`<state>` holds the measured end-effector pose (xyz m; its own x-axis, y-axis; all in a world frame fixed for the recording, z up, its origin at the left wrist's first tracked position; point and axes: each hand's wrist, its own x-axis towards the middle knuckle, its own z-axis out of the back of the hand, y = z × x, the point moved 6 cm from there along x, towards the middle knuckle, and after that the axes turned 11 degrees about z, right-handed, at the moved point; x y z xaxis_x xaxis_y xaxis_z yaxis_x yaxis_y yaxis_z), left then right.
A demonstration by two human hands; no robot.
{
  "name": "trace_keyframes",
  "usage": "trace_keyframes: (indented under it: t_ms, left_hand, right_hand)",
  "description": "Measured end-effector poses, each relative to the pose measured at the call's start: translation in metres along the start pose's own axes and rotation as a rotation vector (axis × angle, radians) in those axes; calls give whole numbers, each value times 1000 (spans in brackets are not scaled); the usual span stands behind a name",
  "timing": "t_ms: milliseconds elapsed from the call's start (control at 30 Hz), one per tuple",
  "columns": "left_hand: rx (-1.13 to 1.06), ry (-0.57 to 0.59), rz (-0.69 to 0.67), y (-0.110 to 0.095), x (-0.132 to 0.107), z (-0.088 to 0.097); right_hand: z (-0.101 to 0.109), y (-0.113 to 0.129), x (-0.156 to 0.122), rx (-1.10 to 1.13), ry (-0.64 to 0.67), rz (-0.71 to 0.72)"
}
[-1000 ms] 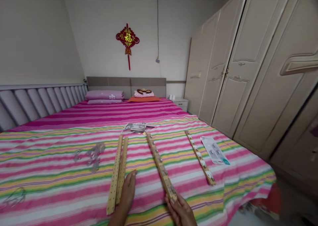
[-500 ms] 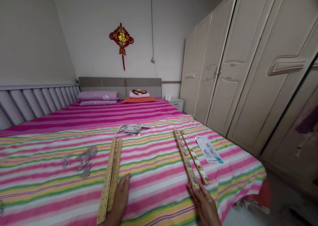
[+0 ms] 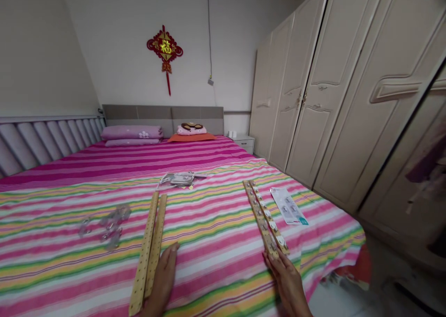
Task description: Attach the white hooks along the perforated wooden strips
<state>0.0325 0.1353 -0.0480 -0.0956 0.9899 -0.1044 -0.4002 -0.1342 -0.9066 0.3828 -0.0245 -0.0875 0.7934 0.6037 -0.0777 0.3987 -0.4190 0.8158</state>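
Observation:
Two narrow pale wooden strips with rows of small holes lie side by side on the left; the longer one is the left strip [image 3: 143, 254] and the shorter is the right strip [image 3: 156, 242]. My left hand [image 3: 163, 276] rests along the shorter strip's near right side, its fingers stretched out. On the right, my right hand [image 3: 286, 280] grips the near end of a wooden strip with metal pieces [image 3: 258, 215]. Close against that one lies a second strip with round white pieces [image 3: 272, 224]. My fingertips partly cover the near end of the gripped strip.
A blister pack [image 3: 288, 206] lies right of the strips. Several small clear packets [image 3: 113, 226] are at left, and a grey pile of small items [image 3: 179, 179] is farther back. The striped bedspread [image 3: 216, 261] covers the bed; a wardrobe [image 3: 334, 99] stands along the right.
The strip in my right hand has shifted right, closing the gap to the strip with white pieces. My left hand stays beside the holed strips. The view has turned slightly.

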Motion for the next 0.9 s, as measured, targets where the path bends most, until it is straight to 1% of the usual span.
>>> trace_keyframes:
  t_ms: [200,400,600,767,833,900]
  left_hand:
    - [-53,-14,-4,-1,-1,2]
    - [-53,-4,0,0,-1,1]
    - [-73,-7,-8,2,1,-1]
    - [-120,-24,-61,-1,0,-3]
    - [-150,-15,-102,-4,-1,-4]
    - [-197,-8,-105,-5,-2,-5]
  right_hand:
    - [0,0,-3,-30,-43,14]
    - [3,6,1,-64,-67,48]
    - [3,13,2,-77,-39,27]
    - [6,9,-5,-56,-53,-5]
    - [11,5,-11,-41,-68,-10]
    - [14,-3,-17,-57,-74,-39]
